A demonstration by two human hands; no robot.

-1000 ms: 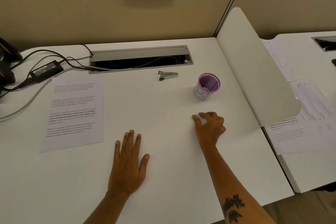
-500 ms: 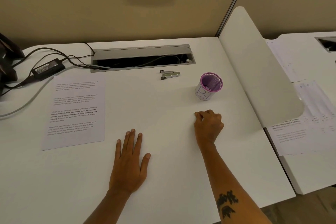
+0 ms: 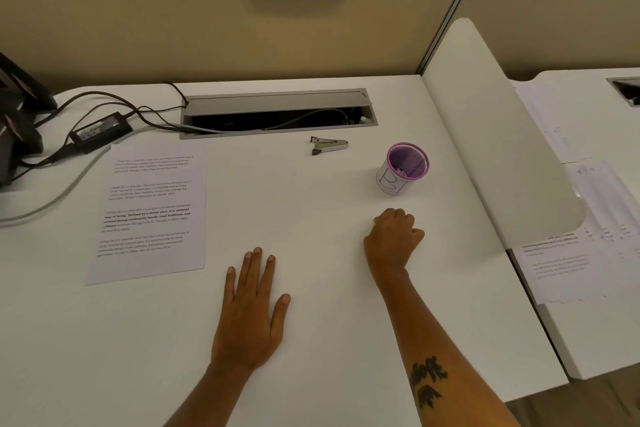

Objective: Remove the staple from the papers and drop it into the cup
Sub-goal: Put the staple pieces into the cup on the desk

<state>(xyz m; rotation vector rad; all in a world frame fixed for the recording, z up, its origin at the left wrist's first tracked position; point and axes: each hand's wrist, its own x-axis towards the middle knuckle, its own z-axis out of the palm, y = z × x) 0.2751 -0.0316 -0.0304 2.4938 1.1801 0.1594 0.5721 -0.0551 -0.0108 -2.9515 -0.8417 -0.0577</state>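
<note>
The printed papers [image 3: 149, 211] lie flat on the white desk at the left. A metal staple remover [image 3: 328, 145] rests near the back of the desk. To its right stands a purple mesh cup [image 3: 403, 170] with a white paper label. My left hand [image 3: 251, 312] lies flat on the desk, palm down, fingers spread, holding nothing. My right hand [image 3: 393, 239] is curled into a fist on the desk just in front of the cup; whether anything is inside it I cannot see. No staple is visible.
A grey cable tray slot [image 3: 277, 114] opens at the back of the desk [image 3: 329, 357]. A black power adapter [image 3: 100, 130] and cables lie at the back left. A white curved divider [image 3: 491, 149] stands on the right, with more papers [image 3: 571, 263] beyond it.
My right hand's fingers have curled from loosely bent with fingertips on the desk into a closed fist. My left hand has stayed flat in place.
</note>
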